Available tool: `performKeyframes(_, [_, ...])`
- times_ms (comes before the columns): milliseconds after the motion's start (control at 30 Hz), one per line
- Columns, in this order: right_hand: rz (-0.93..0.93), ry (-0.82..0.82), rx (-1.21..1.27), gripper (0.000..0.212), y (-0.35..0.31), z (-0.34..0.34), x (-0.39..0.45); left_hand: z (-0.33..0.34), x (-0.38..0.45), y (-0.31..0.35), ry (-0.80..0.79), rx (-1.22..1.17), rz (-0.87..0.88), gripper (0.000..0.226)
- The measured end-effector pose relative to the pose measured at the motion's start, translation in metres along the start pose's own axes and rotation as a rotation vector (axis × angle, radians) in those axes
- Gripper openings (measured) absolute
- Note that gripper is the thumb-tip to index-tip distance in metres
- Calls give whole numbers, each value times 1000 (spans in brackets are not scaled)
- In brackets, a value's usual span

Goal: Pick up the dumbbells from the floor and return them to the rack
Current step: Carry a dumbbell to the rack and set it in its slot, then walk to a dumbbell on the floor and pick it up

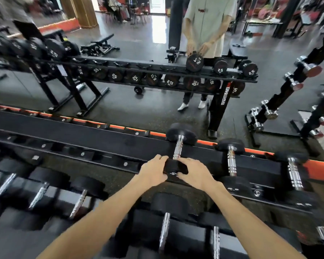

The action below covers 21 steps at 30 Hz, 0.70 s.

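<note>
A black dumbbell (178, 146) with a chrome handle lies across the top tier of the black rack (86, 135), its far head over the back rail. My left hand (153, 170) and my right hand (195, 173) both clasp its near head from either side. Two more dumbbells, one (231, 161) and another (294, 176), rest on the same tier to the right. The lower tier holds several dumbbells (39, 195), and one (165, 227) lies directly under my arms.
A wall mirror (138, 43) behind the rack reflects me, the rack and the gym floor. An orange strip (318, 169) runs along the mirror's base. A stand with chrome dumbbells (269, 113) is at the right. The top tier's left half (64, 146) shows bare cradles.
</note>
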State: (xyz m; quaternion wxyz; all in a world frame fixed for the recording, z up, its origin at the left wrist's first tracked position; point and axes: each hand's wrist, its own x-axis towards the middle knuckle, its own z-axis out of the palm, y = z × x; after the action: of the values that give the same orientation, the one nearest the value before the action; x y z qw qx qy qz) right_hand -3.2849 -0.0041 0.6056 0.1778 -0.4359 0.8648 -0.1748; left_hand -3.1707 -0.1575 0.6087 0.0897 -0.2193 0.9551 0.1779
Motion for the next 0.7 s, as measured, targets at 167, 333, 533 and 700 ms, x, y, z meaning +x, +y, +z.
performKeyframes(167, [-186, 142, 104, 49, -23, 12, -29, 9, -74, 6, 147, -156, -195, 51])
performKeyframes(333, [-360, -19, 376, 51, -98, 53, -63, 31, -183, -26, 275, -234, -409, 48])
performKeyframes(533, [-530, -294, 453, 51, -220, 120, -126, 47, -350, -71, 407, -308, -768, 58])
performKeyframes(700, [-663, -496, 497, 49, -321, 178, -209, 72, -512, -94, 531, -379, -1024, 47])
